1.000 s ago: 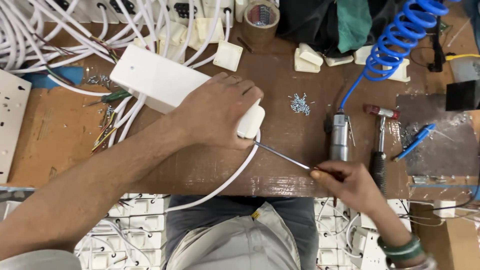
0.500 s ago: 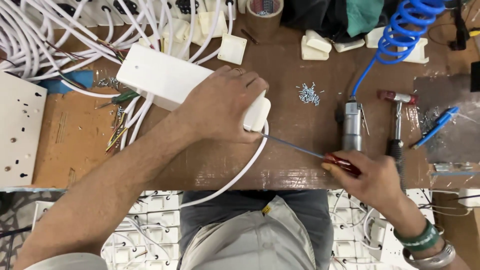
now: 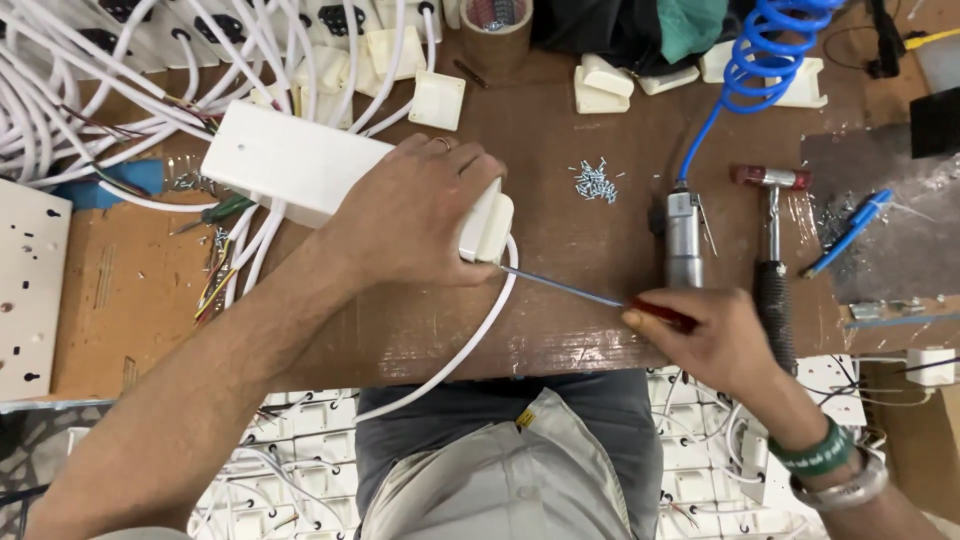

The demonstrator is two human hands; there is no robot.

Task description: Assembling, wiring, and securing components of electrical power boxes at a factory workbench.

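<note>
The white box [image 3: 300, 165] lies on a brown surface [image 3: 560, 240]. Right of the box: silver screws [image 3: 595, 180], a coiled blue hose [image 3: 765, 50], a red-handled screwdriver [image 3: 600, 297].

We see both of our arms bare from the forearm down, with no sleeves showing on either side. Our left hand [image 3: 415, 215] wears a thin ring on one finger. Our right hand [image 3: 715, 335] has no ring that we can make out, but its wrist carries two bands side by side: a dark green one with a few paler marks, and next to it, farther up the arm, a plain silver metal bangle. Near the bottom edge we see our lap, in dark grey cloth at the waist and lighter grey trousers with stitched seams and a small yellow tag at the fold.
</note>
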